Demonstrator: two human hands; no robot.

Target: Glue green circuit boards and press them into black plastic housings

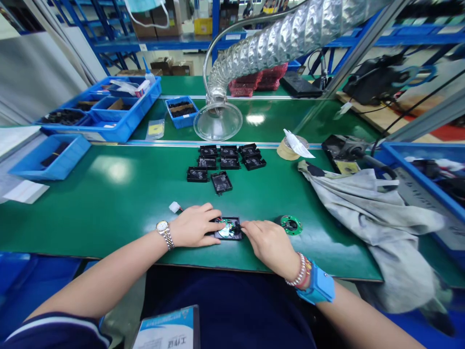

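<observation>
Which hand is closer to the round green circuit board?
Right. The right hand sits just left of the green circuit board; the left hand is farther left, beyond the black casing.

The left hand (194, 225) and right hand (271, 245) hide most of the black housing (237, 236) at 6 o'clock; its inner parts are too small to tell. The top edge cuts off a silver duct (283, 36) at 1 o'clock, the right edge a blue bin (421, 174) at 3 o'clock.

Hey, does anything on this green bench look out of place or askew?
Yes. One black case sits turned at an angle below the tidy rows of cases, and a crumpled grey cloth lies heaped on the right of the bench, hanging over its front edge.
</observation>
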